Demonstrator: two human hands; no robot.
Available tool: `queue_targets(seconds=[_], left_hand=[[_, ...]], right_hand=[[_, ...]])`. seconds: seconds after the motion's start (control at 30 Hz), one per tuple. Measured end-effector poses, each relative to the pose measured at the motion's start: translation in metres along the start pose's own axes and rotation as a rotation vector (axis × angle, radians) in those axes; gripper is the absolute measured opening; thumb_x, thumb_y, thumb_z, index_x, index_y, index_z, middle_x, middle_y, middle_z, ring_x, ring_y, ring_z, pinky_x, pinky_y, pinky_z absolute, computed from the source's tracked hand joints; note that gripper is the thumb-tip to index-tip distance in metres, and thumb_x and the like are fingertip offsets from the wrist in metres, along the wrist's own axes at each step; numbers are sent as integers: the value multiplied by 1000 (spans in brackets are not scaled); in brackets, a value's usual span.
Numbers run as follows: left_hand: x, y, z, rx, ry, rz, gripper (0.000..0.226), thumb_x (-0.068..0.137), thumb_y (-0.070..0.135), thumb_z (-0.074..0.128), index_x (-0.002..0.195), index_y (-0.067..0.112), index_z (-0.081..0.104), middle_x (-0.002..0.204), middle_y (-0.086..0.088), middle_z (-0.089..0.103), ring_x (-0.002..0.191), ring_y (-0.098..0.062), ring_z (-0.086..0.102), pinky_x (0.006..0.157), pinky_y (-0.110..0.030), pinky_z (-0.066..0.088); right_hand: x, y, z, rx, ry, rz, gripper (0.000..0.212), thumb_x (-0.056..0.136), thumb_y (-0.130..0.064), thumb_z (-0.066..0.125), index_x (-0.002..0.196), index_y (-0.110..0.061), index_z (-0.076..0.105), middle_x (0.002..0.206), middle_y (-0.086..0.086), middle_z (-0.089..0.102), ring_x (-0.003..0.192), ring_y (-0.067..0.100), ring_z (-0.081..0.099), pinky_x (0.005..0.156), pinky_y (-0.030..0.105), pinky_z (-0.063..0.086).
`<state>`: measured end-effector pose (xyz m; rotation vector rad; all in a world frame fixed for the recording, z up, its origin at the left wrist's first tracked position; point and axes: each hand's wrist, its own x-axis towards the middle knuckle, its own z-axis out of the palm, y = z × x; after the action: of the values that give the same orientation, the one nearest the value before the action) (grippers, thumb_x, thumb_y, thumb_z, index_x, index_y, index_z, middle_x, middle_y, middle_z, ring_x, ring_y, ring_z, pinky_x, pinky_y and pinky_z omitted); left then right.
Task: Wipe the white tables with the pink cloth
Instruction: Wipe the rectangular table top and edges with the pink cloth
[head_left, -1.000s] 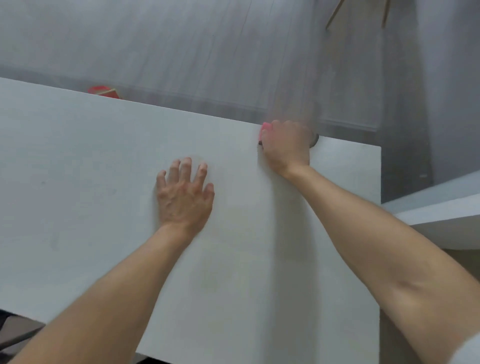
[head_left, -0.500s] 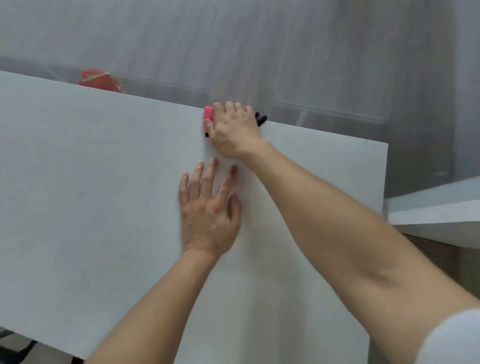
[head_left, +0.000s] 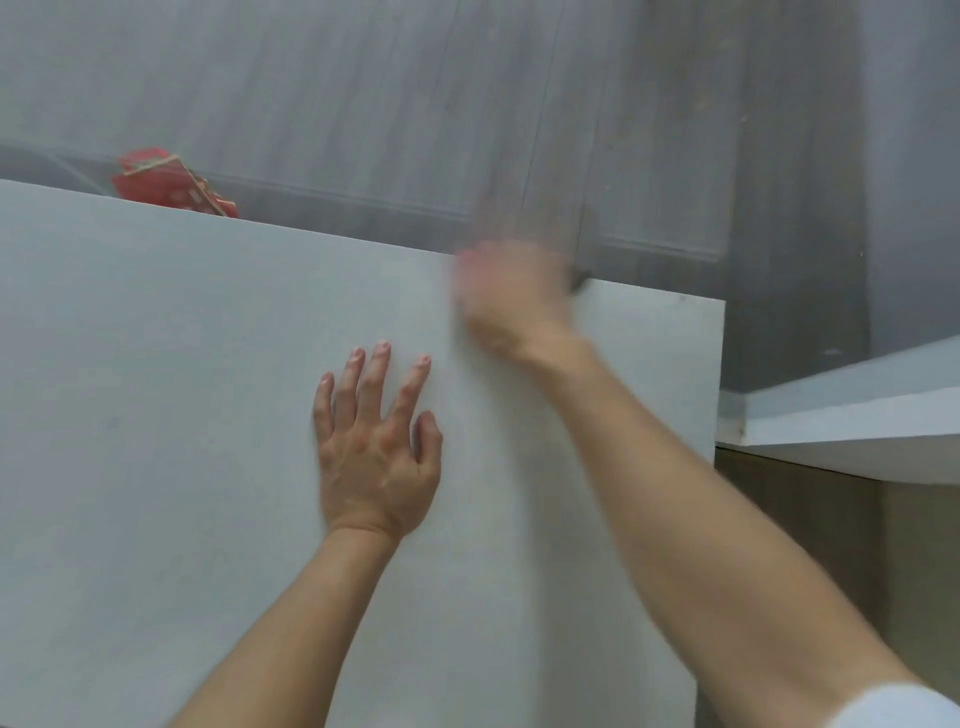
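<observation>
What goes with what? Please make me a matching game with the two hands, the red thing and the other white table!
Things:
1. left hand
2. right hand
3. red thing with gold string
4. smaller-looking second white table

Places or states:
A. blurry, at the far edge of the big white rectangular table
B. peeking out past the big table's far edge, on the left
C. lying flat on the big table, fingers spread
D. off to the right of the big table

Pairs: 1-C, 2-A, 3-B, 4-D
</observation>
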<state>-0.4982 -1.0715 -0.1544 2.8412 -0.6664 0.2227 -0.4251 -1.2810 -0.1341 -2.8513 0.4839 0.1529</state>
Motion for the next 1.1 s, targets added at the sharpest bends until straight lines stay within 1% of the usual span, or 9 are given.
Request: queue_targets(seconds=[0.07, 0.13, 0.3, 0.4, 0.5, 0.67, 0.77, 0.97, 1.1], left_hand=[[0, -3, 1, 9, 5, 15, 55, 107, 40, 47, 160, 28, 52, 171, -10, 40, 160, -35, 33, 129, -61, 22], [-1, -3, 1, 17, 10, 16, 54, 109, 44, 46, 161, 28, 51, 170, -10, 40, 159, -36, 33, 129, -60, 22], [-2, -1, -1, 22, -11, -1, 55, 109, 46, 42, 159, 28, 52, 169, -10, 40, 159, -36, 32, 129, -61, 22], [0, -1, -2, 22, -37, 1, 58, 107, 50, 43, 160, 28, 52, 170, -11, 38, 160, -37, 31, 129, -62, 21], [1, -1, -4, 27, -58, 6, 63, 104, 58, 46, 160, 29, 52, 170, -11, 37, 160, -37, 29, 129, -62, 21], [1, -2, -2, 31, -39, 10, 63, 104, 61, 48, 160, 32, 53, 170, -10, 39, 161, -35, 30, 130, -59, 21], [2, -2, -1, 39, -31, 3, 62, 104, 61, 48, 160, 33, 52, 170, -9, 39, 161, -33, 30, 130, -58, 20], [1, -4, -4, 17, -62, 2, 65, 103, 65, 44, 160, 33, 51, 171, -8, 36, 163, -32, 26, 131, -58, 19], [1, -1, -3, 5, -55, 1, 67, 102, 66, 44, 159, 33, 52, 171, -9, 37, 162, -33, 27, 131, -58, 19]], right_hand=[[23, -69, 6, 11, -78, -96, 50, 113, -46, 32, 149, -17, 51, 148, 13, 58, 137, 33, 51, 114, 50, 32], [30, -79, 6, 27, -118, -162, 54, 114, -49, 32, 155, -18, 46, 152, 11, 55, 141, 31, 49, 116, 47, 31], [-31, 90, 2, 27, 149, 48, 59, 107, -59, 31, 139, -21, 63, 119, 13, 66, 118, 36, 58, 104, 48, 37], [-64, 153, -10, -1, 173, 191, 57, 106, -57, 31, 123, -16, 67, 103, 14, 65, 105, 38, 57, 101, 50, 39], [-45, 103, -1, -32, 201, 239, 56, 104, -51, 29, 115, -11, 68, 104, 20, 67, 101, 40, 59, 97, 52, 39], [17, -51, 17, 32, 48, -101, 52, 112, -49, 34, 149, -20, 56, 138, 13, 64, 129, 34, 56, 111, 48, 34], [24, -39, 16, 61, 8, -193, 57, 111, -55, 36, 155, -22, 50, 142, 11, 62, 135, 32, 54, 113, 46, 33], [-62, 159, -6, 33, 181, 88, 55, 106, -58, 35, 133, -21, 64, 112, 11, 67, 111, 36, 58, 103, 48, 38], [-56, 135, -6, -63, 190, 281, 51, 107, -50, 32, 118, -13, 65, 111, 18, 68, 108, 38, 58, 102, 51, 37]])
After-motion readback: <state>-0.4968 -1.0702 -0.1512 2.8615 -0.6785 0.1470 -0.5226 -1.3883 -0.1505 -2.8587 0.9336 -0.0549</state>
